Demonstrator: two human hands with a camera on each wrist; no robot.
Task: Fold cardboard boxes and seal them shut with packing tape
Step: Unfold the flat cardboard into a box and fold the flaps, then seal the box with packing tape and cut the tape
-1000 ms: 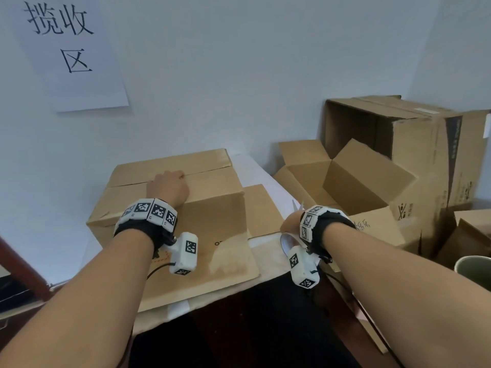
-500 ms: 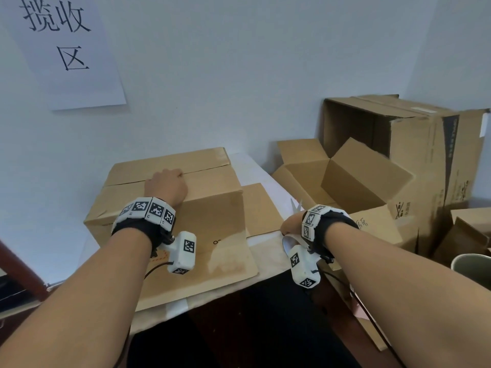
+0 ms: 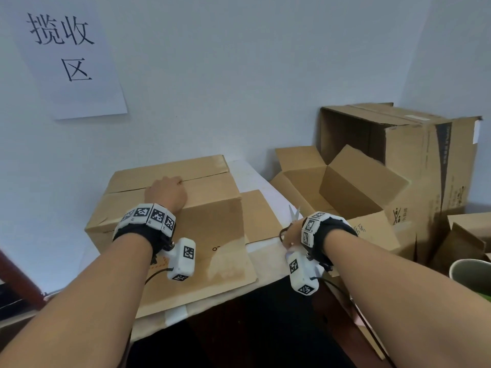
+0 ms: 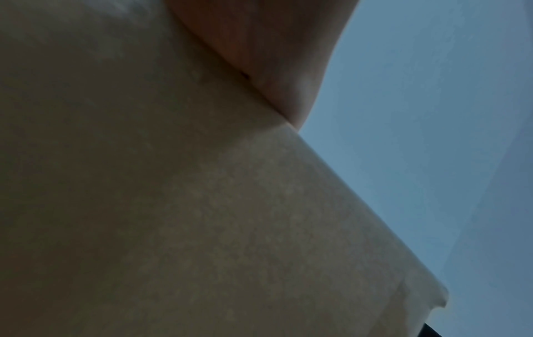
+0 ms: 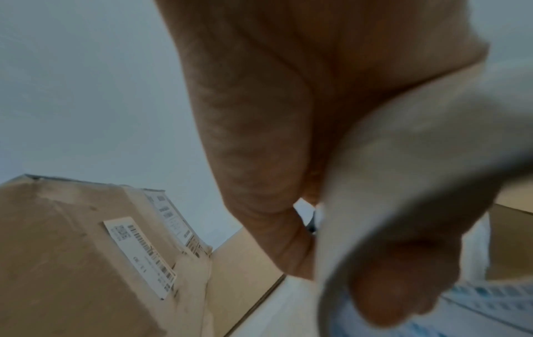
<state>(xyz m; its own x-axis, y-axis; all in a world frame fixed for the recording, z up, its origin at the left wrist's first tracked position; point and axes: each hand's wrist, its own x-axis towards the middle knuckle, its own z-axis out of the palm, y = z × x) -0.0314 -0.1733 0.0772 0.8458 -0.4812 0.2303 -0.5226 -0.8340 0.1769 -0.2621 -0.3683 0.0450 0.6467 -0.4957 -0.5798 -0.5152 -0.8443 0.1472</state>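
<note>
A closed cardboard box (image 3: 170,203) stands on the table, and its two top flaps meet in a seam. My left hand (image 3: 166,193) presses down on the top by that seam with the fingers curled under. The left wrist view shows only the heel of the hand (image 4: 268,57) against cardboard (image 4: 173,205). My right hand (image 3: 292,233) is at the table's right edge and grips a tape roll (image 5: 403,159). It holds scissors too, whose blades (image 3: 294,213) stick up past the knuckles.
The box's front flap (image 3: 212,266) lies flat toward me on the white table (image 3: 255,173). An open carton (image 3: 342,192) and a taller one (image 3: 414,166) stand to the right. A green-lined bin (image 3: 470,274) is at the far right, and a paper sign (image 3: 66,57) hangs on the wall.
</note>
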